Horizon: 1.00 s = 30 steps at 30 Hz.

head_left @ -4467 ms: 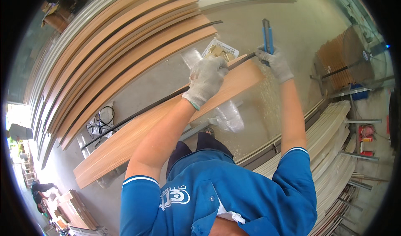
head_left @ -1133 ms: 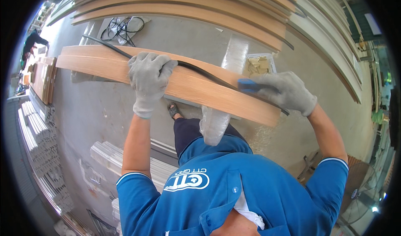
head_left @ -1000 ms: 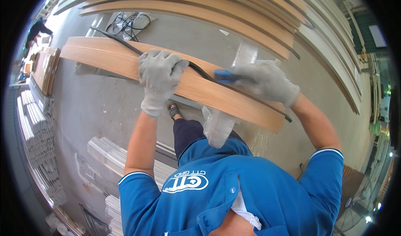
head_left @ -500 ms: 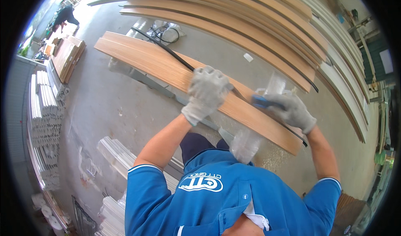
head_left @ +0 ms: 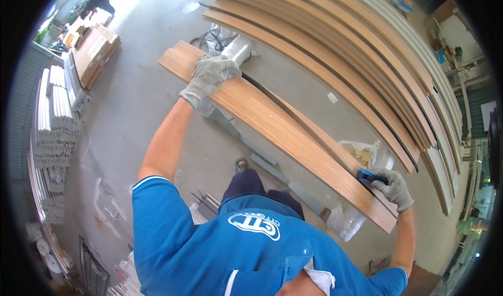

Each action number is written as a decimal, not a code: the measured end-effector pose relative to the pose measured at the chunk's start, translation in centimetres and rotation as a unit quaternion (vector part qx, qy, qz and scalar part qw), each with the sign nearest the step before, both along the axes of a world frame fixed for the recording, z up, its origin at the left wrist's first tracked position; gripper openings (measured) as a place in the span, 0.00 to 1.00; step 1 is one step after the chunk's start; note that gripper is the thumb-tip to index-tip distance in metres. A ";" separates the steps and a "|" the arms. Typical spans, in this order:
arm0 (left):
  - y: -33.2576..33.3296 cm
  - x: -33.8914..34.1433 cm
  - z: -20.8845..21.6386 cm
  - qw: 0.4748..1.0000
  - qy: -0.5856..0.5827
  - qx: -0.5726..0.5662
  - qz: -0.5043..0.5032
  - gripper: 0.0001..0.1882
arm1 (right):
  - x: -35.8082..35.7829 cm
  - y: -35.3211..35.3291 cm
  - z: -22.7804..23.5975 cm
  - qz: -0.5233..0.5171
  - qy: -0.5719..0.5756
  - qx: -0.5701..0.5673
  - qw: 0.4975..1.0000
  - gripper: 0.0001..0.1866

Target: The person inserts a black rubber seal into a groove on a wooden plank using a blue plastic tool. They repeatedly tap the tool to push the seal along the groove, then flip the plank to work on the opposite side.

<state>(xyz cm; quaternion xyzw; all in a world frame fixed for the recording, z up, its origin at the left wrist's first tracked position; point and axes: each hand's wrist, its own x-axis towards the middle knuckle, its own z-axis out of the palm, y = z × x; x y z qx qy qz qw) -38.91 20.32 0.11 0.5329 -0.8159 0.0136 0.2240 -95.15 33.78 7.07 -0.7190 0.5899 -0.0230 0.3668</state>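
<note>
My gloved left hand point(head_left: 212, 74) is closed near the far left end of a long wood-grain board point(head_left: 272, 120). A thin black strip point(head_left: 267, 92) emerges from beside its fingers and runs lengthwise along the board toward my right hand. Whether the fingers also grip the board cannot be made out. My gloved right hand point(head_left: 394, 189) is closed around a short blue-and-black hand tool point(head_left: 371, 177), set against the strip near the board's right end. The tool's working end is hidden.
Plastic-wrapped supports point(head_left: 346, 222) hold up the board. Beyond it lies a large stack of wood-grain boards point(head_left: 314, 44), some with black edging. An open box with scraps point(head_left: 361, 152) stands between. Bundled white profiles point(head_left: 55, 138) line the left side.
My left hand has slid left toward the board's far end. My right hand, with the tool, has moved right and nearer along the strip. The strip's raised left length no longer shows.
</note>
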 end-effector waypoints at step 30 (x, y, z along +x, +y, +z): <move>0.1 0.0 -1.0 0.999 0.019 0.017 0.037 0.12 | -0.9 1.6 0.7 -0.037 -0.047 0.034 0.998 0.18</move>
